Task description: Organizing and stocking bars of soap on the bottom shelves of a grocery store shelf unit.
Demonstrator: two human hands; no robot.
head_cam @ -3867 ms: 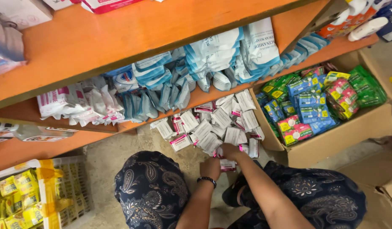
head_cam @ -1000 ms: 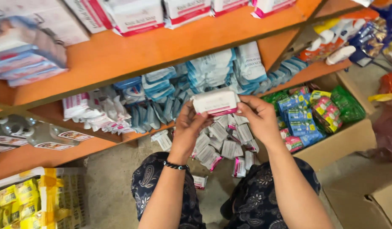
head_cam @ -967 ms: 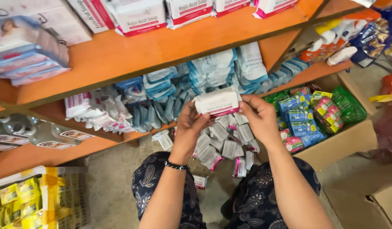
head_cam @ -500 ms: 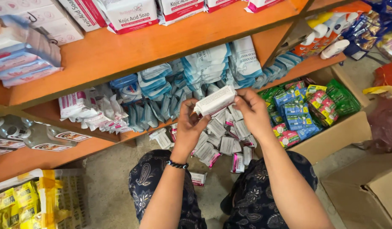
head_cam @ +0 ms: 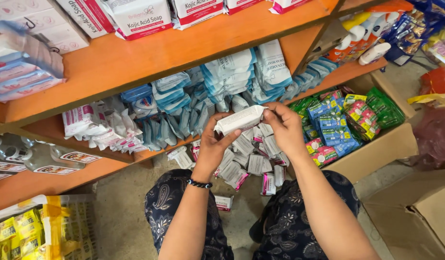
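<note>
While gripped at both ends, left hand and right hand, 1 white soap packet raised toward shelf. Below both hands, many loose packets left on floor.

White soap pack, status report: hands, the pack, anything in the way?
Left hand and right hand both grip white soap pack at its ends. Pack tilted, raised before orange shelf. Nothing between.

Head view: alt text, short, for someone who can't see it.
Both hands, left hand and right hand, hold a white wrapped soap bar above similar bars scattered on the floor, before orange shelves and a cardboard box of colourful packets.
</note>
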